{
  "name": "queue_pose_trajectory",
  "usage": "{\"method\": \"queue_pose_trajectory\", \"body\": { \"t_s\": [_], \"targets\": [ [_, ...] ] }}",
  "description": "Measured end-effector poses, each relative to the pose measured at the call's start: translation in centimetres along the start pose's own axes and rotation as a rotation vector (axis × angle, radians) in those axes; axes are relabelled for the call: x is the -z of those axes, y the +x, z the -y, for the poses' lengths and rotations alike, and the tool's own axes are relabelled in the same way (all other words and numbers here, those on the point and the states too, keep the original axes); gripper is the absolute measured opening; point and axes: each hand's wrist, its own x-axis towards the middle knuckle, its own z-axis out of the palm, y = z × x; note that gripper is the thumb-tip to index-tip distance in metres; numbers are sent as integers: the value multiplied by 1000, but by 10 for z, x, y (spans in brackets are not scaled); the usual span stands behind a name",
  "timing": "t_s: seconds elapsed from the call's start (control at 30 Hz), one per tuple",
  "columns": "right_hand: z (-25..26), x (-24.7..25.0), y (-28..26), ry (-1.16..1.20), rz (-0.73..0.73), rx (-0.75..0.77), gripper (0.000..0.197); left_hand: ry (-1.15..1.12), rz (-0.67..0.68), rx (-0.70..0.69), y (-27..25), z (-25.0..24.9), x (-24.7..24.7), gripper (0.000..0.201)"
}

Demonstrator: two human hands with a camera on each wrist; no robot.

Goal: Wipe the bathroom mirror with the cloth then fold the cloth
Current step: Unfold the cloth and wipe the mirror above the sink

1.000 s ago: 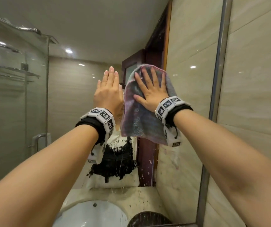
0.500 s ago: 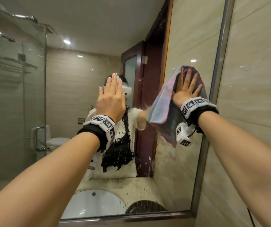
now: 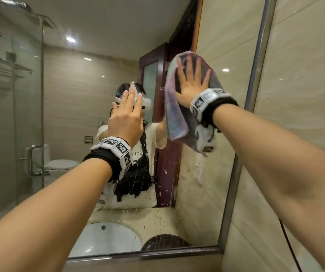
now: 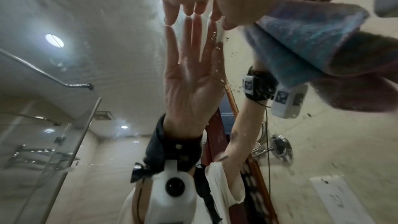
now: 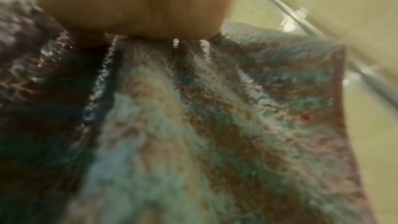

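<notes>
A mottled pink, blue and grey cloth (image 3: 174, 116) hangs flat against the wet mirror (image 3: 75, 118), upper right of the glass. My right hand (image 3: 192, 83) presses it there with fingers spread straight. In the right wrist view the cloth (image 5: 215, 125) fills the frame under my palm (image 5: 133, 6). My left hand (image 3: 127, 114) rests flat on the glass to the cloth's left, fingers straight and together. The left wrist view shows its fingertips (image 4: 189, 11) touching the mirror, and the cloth (image 4: 312, 43) at the right.
The mirror's metal frame (image 3: 234, 173) runs down the right, against beige wall tiles (image 3: 299, 95). Water drops dot the lower glass. Reflected are a white basin (image 3: 106, 240), a dark round object (image 3: 165, 242), a glass shower screen and a toilet.
My right hand swept the cloth right toward the mirror's edge, then back left a little and slightly upward. My left hand stayed flat on the glass, lower in view.
</notes>
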Motion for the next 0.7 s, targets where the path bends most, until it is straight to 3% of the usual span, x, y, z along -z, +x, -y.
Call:
{"method": "queue_pose_trajectory", "body": {
  "t_s": [0.13, 0.23, 0.4, 0.47, 0.6, 0.7],
  "targets": [
    [26, -9, -2, -37, -31, 116, 79, 11, 14, -27, 0, 6, 0, 49],
    [22, -30, -24, -124, 12, 298, 78, 15, 6, -13, 0, 4, -1, 48],
    [7, -50, -55, -206, 110, 457, 76, -1, 87, 30, 0, -3, 2, 52],
    [-2, -42, -44, -123, 103, 339, 78, -2, 82, 40, 0, -5, 3, 53],
    [-29, -16, -11, 189, -45, -163, 82, 19, 93, 27, -6, -6, -1, 55],
    [-49, -18, -10, 253, -89, -313, 82, 28, 65, -9, -15, -5, -8, 56]
  ]
}}
